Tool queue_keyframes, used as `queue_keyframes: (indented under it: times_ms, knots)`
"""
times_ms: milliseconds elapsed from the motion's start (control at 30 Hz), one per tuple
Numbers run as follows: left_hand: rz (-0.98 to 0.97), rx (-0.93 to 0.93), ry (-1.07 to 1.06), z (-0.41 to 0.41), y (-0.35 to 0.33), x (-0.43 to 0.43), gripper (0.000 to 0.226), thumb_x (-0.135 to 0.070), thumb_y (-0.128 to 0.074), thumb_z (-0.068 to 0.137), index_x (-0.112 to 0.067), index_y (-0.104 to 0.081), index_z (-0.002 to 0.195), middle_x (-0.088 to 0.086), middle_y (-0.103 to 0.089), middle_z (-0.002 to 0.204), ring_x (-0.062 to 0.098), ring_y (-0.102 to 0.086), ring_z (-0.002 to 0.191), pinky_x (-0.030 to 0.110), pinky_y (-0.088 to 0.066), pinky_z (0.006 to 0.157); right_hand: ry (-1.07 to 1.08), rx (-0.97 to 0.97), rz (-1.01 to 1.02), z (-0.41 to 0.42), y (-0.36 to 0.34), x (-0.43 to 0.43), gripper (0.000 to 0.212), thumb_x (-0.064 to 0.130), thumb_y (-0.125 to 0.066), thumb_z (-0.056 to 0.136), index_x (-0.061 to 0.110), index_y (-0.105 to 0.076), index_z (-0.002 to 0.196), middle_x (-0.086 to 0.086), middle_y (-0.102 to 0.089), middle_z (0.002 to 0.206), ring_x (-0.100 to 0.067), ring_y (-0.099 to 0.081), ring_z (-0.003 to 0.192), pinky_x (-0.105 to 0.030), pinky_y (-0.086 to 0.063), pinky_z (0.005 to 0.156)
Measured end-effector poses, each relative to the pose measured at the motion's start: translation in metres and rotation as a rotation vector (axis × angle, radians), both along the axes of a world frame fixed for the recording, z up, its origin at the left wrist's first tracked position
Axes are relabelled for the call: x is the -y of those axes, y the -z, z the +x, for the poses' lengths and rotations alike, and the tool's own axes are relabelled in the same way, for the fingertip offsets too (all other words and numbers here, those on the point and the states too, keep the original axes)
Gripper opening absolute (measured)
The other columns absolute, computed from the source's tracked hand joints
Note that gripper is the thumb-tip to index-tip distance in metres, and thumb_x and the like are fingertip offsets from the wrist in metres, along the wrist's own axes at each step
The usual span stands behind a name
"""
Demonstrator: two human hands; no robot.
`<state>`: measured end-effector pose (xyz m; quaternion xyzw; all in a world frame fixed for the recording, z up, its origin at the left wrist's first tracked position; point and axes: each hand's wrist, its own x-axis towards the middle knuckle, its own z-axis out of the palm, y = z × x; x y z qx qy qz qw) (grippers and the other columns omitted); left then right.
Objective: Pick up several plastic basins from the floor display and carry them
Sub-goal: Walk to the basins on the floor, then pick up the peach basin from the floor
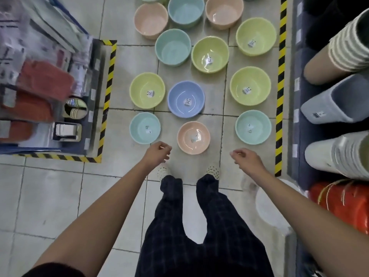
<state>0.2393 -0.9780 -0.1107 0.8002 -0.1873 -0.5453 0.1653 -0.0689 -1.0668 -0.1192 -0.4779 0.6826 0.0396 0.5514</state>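
Several plastic basins stand upright on the tiled floor ahead of my feet. Nearest is a small pink basin (pixel 193 137), with a teal basin (pixel 145 127) to its left and a mint basin (pixel 253 126) to its right. Behind them sit a blue basin (pixel 186 98) and yellow-green basins (pixel 147 89) (pixel 250 85). More teal, pink and yellow-green ones lie farther back. My left hand (pixel 158 151) hangs just left of the pink basin, fingers loosely curled, holding nothing. My right hand (pixel 246 157) hovers to the pink basin's right, also curled and empty. Neither hand touches a basin.
Yellow-black hazard tape (pixel 280 86) borders the aisle on the right and frames a goods shelf (pixel 40 86) on the left. A right-hand shelf holds rolled mats and bins (pixel 337 104). A white basin (pixel 273 208) lies on the floor by my right leg.
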Motion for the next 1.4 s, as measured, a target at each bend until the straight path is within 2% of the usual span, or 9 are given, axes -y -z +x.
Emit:
queue_keyframes:
  times_ms: [133,267,433,567,867,967,1067,1200,1400]
  knots:
    - [0.035,0.018,-0.015,0.022,0.074,0.032,0.026,-0.027,-0.061,0.096,-0.006,-0.063,0.111,0.011,-0.068,0.101,0.023,-0.066,0.085,0.044,-0.055,0.088,0.015,-0.010,0.049,0.020,0.066,0.029,0.008,0.038,-0.066,0.089,0.033,-0.065,0.095,0.001,-0.072,0.103,-0.023,-0.068,0.102,-0.046,-0.055,0.095]
    - [0.077,0.046,-0.045,0.043,0.171,0.049,0.028,-0.028,-0.063,0.095,-0.006,-0.062,0.112,0.013,-0.066,0.107,0.024,-0.064,0.089,0.044,-0.055,0.087,0.023,-0.022,0.079,0.044,0.157,0.048,0.029,0.039,-0.067,0.089,0.023,-0.066,0.114,0.000,-0.070,0.104,-0.021,-0.067,0.099,-0.037,-0.055,0.088]
    - [0.146,-0.039,-0.069,0.059,0.308,0.056,0.039,-0.032,-0.067,0.093,-0.012,-0.052,0.123,0.011,-0.060,0.110,0.025,-0.062,0.094,0.046,-0.056,0.092,0.049,-0.059,0.115,0.075,0.300,0.062,0.044,0.038,-0.066,0.089,0.019,-0.060,0.129,-0.007,-0.067,0.118,-0.026,-0.065,0.108,-0.042,-0.052,0.098]
    - [0.151,-0.009,-0.057,0.069,0.424,0.057,0.046,-0.037,-0.070,0.089,-0.016,-0.051,0.125,0.009,-0.062,0.109,0.026,-0.063,0.100,0.046,-0.054,0.097,0.005,-0.099,0.118,0.096,0.412,0.067,0.052,0.038,-0.063,0.094,0.015,-0.052,0.139,-0.007,-0.063,0.125,-0.026,-0.058,0.119,-0.028,-0.044,0.095]
    - [0.098,0.043,-0.040,0.061,0.612,0.062,0.080,-0.033,-0.073,0.088,-0.016,-0.030,0.153,0.014,-0.046,0.148,0.029,-0.052,0.129,0.038,-0.043,0.106,0.068,-0.173,-0.068,0.110,0.602,0.065,0.072,0.036,-0.068,0.090,0.020,-0.035,0.153,-0.011,-0.050,0.146,-0.030,-0.051,0.131,-0.048,-0.042,0.109]
    - [-0.004,0.051,-0.099,0.058,0.649,0.062,0.075,-0.024,-0.075,0.086,-0.016,-0.037,0.149,0.011,-0.057,0.138,0.030,-0.058,0.119,0.041,-0.049,0.100,0.060,-0.161,0.066,0.111,0.637,0.060,0.077,0.037,-0.068,0.091,0.023,-0.029,0.155,-0.010,-0.055,0.141,-0.033,-0.056,0.122,-0.048,-0.047,0.103]
    - [-0.042,0.097,-0.086,0.057,0.675,0.061,0.060,-0.016,-0.067,0.080,-0.013,-0.051,0.138,0.009,-0.064,0.120,0.033,-0.061,0.110,0.046,-0.053,0.093,0.083,-0.157,0.035,0.113,0.659,0.055,0.058,0.021,-0.059,0.096,0.022,-0.037,0.149,-0.008,-0.058,0.123,-0.029,-0.055,0.105,-0.049,-0.054,0.094]
    - [-0.092,0.130,-0.092,0.066,0.674,0.057,0.047,0.000,-0.055,0.084,-0.008,-0.060,0.129,0.005,-0.063,0.106,0.028,-0.059,0.098,0.030,-0.045,0.077,0.041,-0.196,-0.046,0.123,0.658,0.053,0.048,0.010,-0.047,0.098,0.015,-0.041,0.146,-0.006,-0.053,0.113,-0.026,-0.051,0.101,-0.044,-0.053,0.090]
    - [-0.202,0.152,-0.159,0.135,0.617,0.025,0.034,-0.005,-0.056,0.081,-0.016,-0.062,0.113,0.000,-0.065,0.096,0.017,-0.061,0.086,0.020,-0.047,0.067,-0.051,-0.074,-0.056,0.182,0.609,0.050,0.044,0.009,-0.050,0.097,0.016,-0.045,0.140,-0.005,-0.055,0.109,-0.028,-0.056,0.101,-0.055,-0.058,0.086]
